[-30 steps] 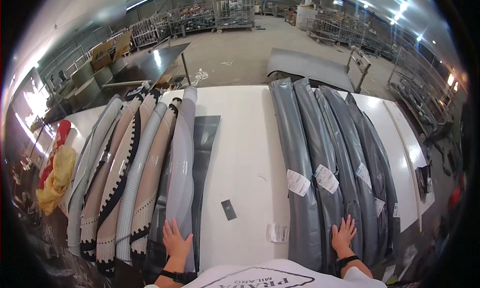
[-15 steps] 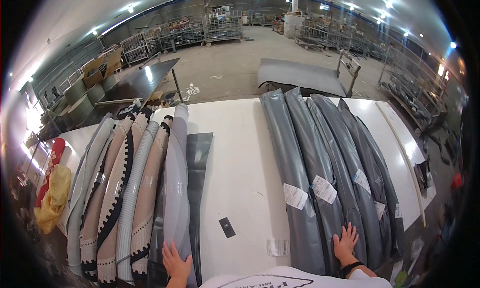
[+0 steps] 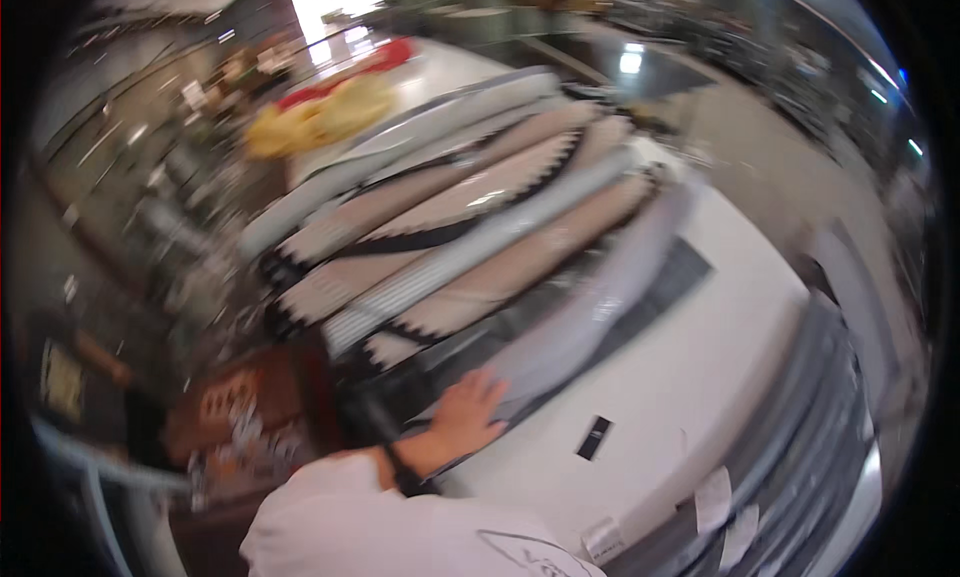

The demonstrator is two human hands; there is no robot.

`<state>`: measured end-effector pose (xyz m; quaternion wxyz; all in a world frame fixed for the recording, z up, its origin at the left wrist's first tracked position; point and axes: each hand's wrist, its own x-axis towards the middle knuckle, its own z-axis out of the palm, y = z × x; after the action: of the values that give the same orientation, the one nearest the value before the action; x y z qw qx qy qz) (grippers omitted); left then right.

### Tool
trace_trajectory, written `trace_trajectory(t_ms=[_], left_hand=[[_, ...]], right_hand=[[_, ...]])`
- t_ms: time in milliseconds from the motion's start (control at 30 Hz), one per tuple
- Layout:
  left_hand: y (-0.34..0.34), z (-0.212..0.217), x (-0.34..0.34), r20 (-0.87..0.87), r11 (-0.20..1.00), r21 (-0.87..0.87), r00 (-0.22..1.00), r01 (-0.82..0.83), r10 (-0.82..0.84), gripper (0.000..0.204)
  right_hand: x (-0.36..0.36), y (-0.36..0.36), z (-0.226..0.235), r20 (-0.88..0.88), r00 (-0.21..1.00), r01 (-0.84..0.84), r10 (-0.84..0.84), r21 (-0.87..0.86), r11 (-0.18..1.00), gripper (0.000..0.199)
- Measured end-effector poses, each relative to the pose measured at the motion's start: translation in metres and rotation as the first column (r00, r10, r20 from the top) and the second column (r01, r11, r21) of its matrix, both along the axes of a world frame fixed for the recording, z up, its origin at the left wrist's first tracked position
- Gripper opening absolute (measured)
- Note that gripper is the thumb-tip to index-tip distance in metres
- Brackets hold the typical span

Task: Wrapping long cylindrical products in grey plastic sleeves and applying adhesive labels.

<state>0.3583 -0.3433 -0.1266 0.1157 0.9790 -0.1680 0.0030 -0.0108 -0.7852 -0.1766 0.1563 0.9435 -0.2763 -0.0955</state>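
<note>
My left hand point(image 3: 465, 417), with a dark band at its wrist, lies palm down with its fingers apart. It rests at the near end of a pale grey roll point(image 3: 610, 297) in shiny clear wrap. Under and beside that roll lies a dark grey flat sheet point(image 3: 682, 273). Just beyond are several wrapped rolls, among them a beige one with black scalloped trim point(image 3: 470, 202) and a ribbed light grey one point(image 3: 490, 242). My right hand is out of the picture. Motion blurs much of the view.
The white table point(image 3: 650, 397) carries a small black card point(image 3: 594, 438) and, to the right, several dark grey wrapped rolls point(image 3: 790, 457) with white labels. Yellow plastic point(image 3: 330, 117) and a red roll point(image 3: 385, 57) lie at the far left. A brown box point(image 3: 240, 402) stands near left.
The view has swung left and tilted, so the rolls now slant. My left hand stays by the pale grey roll. My right hand, earlier on a dark grey roll, has left the picture.
</note>
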Motion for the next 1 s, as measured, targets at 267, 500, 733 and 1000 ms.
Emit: trace_trajectory(t_ms=[267, 500, 733, 1000], left_hand=[[0.016, -0.002, -0.010, 0.068, 0.993, -0.074, 0.993, -0.096, 0.101, 0.066], [0.017, -0.013, -0.012, 0.087, 0.991, -0.125, 0.994, -0.054, 0.065, 0.065], [0.015, -0.015, -0.013, 0.134, 0.991, -0.127, 0.989, -0.045, 0.062, 0.064], [0.016, -0.015, -0.013, 0.121, 0.989, -0.145, 0.991, -0.043, 0.061, 0.066]], right_hand=[[0.079, -0.105, -0.024, -0.093, 0.945, -0.328, 0.314, -0.255, 0.910, 0.044], [0.075, -0.127, -0.038, -0.166, 0.925, -0.378, 0.341, -0.460, 0.803, 0.043], [0.062, -0.135, -0.064, -0.189, 0.929, -0.362, 0.317, -0.632, 0.685, 0.043], [0.040, -0.123, -0.093, -0.191, 0.944, -0.311, 0.269, -0.787, 0.533, 0.042]])
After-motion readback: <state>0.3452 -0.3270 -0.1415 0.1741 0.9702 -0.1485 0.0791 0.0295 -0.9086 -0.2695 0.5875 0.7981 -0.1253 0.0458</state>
